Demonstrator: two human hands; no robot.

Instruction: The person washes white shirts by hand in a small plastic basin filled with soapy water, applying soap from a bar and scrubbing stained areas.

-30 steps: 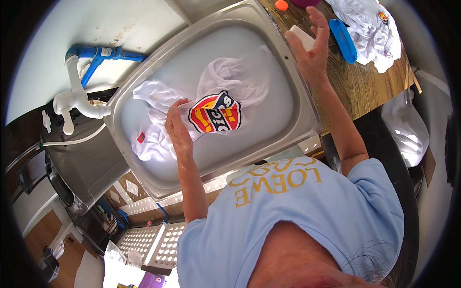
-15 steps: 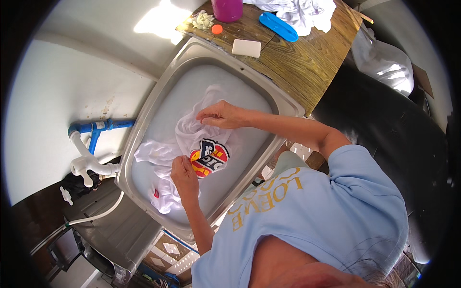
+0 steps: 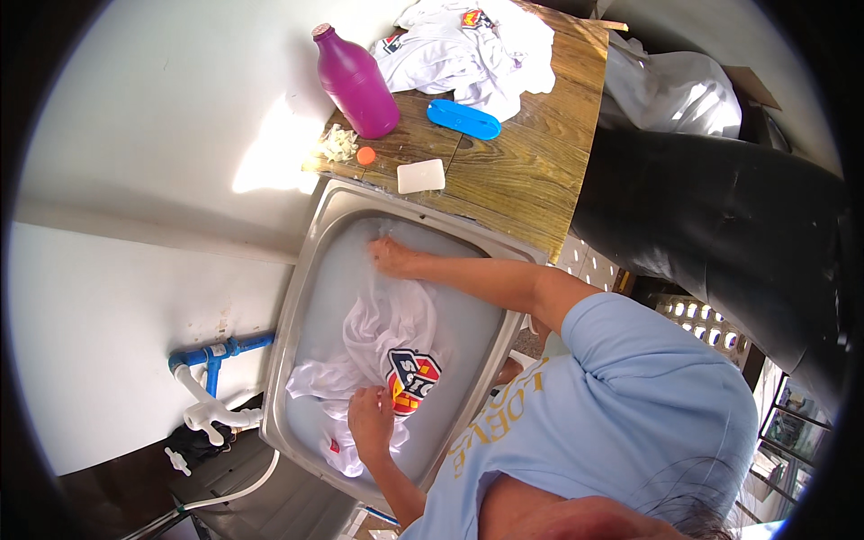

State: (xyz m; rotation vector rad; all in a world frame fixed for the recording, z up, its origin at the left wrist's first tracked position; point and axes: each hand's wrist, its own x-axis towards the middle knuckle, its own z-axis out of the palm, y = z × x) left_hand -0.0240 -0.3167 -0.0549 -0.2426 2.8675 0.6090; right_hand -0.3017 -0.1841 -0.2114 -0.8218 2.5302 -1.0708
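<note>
A white shirt point(image 3: 373, 324) with a red, yellow and black print lies wet and bunched in the cloudy water of a metal sink point(image 3: 310, 236). My left hand point(image 3: 371, 418) is closed on the white cloth beside the print, near the lower end of the shirt. Toward the sink's far end, my right hand point(image 3: 389, 256) dips at the water surface by the shirt's upper end. Its fingers are smeared by motion and partly under water, so I cannot see whether they hold cloth.
On the wooden counter point(image 3: 513, 180) beyond the sink are a white soap bar point(image 3: 421, 176), an orange cap point(image 3: 365, 156), a purple bottle point(image 3: 356, 83), a blue brush point(image 3: 463, 119), pale scraps point(image 3: 338, 144) and more white clothes point(image 3: 459, 54). A white tap point(image 3: 211, 411) on blue pipe stands left.
My right hand has moved from the shirt's middle to the far end of the sink and into the water. My left hand stays on the cloth. The view has shifted, showing more counter.
</note>
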